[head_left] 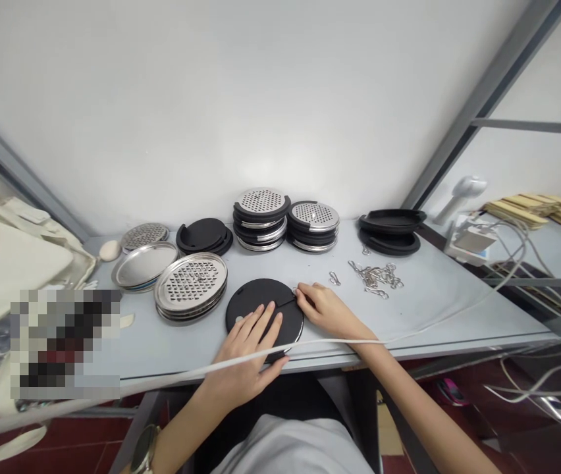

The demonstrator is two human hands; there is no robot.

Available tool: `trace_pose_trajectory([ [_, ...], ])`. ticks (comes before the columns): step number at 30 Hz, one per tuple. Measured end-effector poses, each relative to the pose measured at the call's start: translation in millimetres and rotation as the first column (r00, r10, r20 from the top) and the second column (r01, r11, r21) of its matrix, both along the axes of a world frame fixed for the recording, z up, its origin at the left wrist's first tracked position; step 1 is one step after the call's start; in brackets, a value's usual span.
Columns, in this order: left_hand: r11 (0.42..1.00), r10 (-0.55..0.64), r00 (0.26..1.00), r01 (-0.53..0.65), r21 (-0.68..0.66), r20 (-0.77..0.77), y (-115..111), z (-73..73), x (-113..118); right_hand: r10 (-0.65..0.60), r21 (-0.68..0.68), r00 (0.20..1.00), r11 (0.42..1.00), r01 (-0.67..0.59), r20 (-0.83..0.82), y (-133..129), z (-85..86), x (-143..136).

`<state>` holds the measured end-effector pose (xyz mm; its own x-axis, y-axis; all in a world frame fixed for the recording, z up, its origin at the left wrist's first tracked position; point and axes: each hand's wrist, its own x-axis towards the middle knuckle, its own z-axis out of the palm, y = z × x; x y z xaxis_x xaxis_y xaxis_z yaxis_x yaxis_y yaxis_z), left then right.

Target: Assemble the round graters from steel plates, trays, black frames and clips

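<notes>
A round black disc (255,299) lies flat near the front edge of the grey table (438,309). My left hand (248,359) rests flat on the disc with its fingers spread, holding it down. My right hand (327,309) touches the disc's right rim, and its fingertips pinch a thin wire piece there. A pile of small metal wire clips (376,276) lies just right of my right hand, with one loose clip (334,278) nearer to it.
Perforated metal discs (190,283) and a plain metal tray (145,264) sit stacked at left. Stacks of black-and-metal discs (261,217) and black discs (392,230) line the wall. A white cable (310,345) crosses the front edge. A bag (8,257) stands at far left.
</notes>
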<state>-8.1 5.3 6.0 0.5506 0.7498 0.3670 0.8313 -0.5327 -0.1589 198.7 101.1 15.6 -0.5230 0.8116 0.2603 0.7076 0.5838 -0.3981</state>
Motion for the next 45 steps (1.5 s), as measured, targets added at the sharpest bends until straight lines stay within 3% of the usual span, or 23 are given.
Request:
trace_pose_trajectory([
  [45,1.0,-0.031,0.998,0.031,0.005,0.048,0.1,1.2,-1.5,-0.019,0.044,0.998,0.999,0.016,0.053,-4.9,3.3,-0.1],
])
